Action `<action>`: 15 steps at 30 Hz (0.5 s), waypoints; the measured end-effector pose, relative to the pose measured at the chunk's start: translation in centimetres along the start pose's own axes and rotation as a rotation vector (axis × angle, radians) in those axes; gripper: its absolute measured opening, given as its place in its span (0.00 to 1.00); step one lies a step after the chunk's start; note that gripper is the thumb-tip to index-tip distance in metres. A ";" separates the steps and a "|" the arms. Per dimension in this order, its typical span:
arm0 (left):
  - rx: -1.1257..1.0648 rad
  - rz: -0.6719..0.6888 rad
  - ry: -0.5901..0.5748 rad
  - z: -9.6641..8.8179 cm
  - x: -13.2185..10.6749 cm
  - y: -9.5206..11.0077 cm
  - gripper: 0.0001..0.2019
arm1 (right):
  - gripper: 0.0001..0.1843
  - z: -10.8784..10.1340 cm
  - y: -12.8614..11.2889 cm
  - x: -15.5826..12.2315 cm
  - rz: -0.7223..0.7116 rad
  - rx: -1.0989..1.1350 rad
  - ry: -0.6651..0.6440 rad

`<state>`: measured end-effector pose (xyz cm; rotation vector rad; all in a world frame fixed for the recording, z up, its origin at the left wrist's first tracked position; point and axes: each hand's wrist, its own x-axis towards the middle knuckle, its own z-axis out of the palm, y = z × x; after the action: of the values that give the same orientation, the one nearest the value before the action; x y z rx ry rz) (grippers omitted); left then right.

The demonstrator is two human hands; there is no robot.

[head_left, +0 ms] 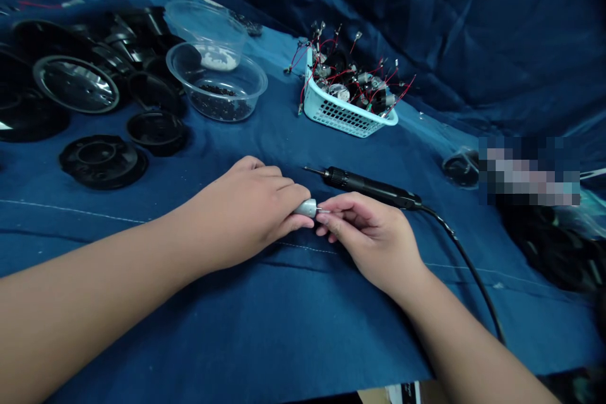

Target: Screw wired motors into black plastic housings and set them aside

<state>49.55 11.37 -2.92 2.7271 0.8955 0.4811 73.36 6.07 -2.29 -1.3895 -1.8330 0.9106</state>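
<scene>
My left hand [265,208] is wrapped round a small silver-grey motor [307,207], whose round end sticks out past the thumb and forefinger. A thin metal shaft [324,210] points out of that end to the right. Thumb and forefinger of my right hand [374,227] are pinched together at this shaft; whether a tiny part sits between the fingertips is hidden. Just behind my right hand, a black electric screwdriver [374,188] lies on the blue cloth, its bit pointing left and its cable running off to the right.
A light blue basket [353,118] at the back holds several motors with red wires. Clear plastic tubs [222,104] with small dark screws and white pieces stand left of it. Black round housings [101,161] crowd the left side. More black parts [549,246] lie at right.
</scene>
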 end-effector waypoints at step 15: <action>-0.176 -0.008 -0.030 -0.4 0.0 0.8 0.16 | 0.26 -0.5 -0.7 0.4 0.052 0.060 -0.095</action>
<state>49.84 10.73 -2.32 2.5641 0.8154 0.4910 73.29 6.39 -1.37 -1.3845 -1.8312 1.0663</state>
